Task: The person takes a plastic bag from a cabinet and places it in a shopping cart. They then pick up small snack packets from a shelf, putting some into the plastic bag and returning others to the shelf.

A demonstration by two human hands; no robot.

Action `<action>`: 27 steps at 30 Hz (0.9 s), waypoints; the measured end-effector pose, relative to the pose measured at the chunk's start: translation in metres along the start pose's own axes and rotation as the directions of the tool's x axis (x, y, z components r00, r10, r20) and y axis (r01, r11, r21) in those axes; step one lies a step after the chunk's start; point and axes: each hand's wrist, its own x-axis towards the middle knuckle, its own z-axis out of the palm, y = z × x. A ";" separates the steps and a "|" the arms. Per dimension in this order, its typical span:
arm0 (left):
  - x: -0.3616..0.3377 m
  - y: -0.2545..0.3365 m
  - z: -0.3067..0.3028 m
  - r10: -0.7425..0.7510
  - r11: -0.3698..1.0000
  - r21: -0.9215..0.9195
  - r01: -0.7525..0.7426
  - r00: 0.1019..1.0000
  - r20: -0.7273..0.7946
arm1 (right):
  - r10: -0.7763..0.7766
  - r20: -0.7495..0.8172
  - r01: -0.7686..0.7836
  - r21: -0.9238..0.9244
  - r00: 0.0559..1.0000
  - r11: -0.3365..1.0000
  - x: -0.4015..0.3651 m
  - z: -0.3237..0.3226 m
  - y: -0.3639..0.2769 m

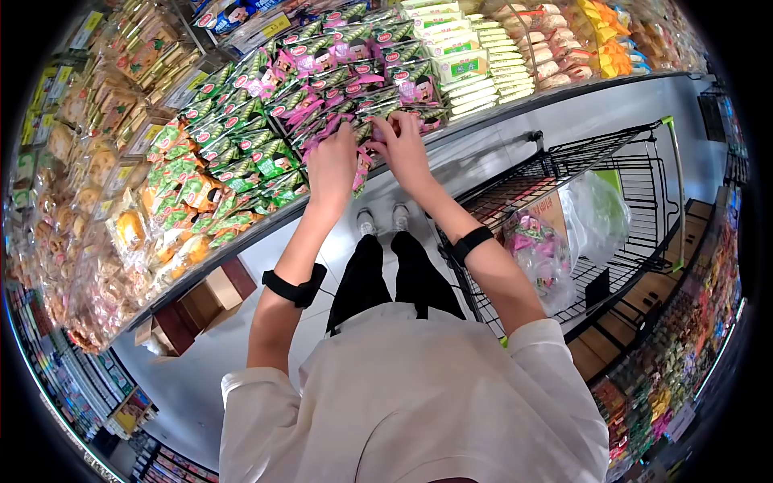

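Note:
My left hand (332,167) is closed at the front edge of the snack display, its fingertips partly hidden among the pink snack packets (322,58). A pink snack packet (361,172) hangs beside it, past the shelf edge. Close by on the right, my right hand (403,154) has its thumb and fingers curled together over the same pile, with pink wrapping showing between them. Green snack packets (262,145) lie to the left of my hands. White-and-green packets (463,64) stand in rows to the right.
A black wire shopping cart (644,161) stands at my right, holding a clear plastic bag (535,249) of pink packets and a cardboard box (555,213). An open cardboard box (209,302) sits on the floor under the display's left part. More shelves of goods (684,346) line the right.

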 end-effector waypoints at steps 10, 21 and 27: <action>0.010 -0.006 0.008 -0.010 0.980 0.201 -0.007 0.996 0.084 | -0.078 -0.086 0.081 0.038 0.993 0.996 -0.020 -0.007 0.009; -0.011 0.019 -0.001 0.040 0.998 -0.047 -0.035 0.993 0.114 | 0.137 -0.259 -0.134 0.030 0.956 0.991 -0.027 -0.037 0.013; -0.011 0.021 0.040 0.077 0.981 -0.193 -0.039 0.977 0.197 | 0.238 -0.153 -0.247 -0.037 0.959 0.968 0.002 -0.038 0.029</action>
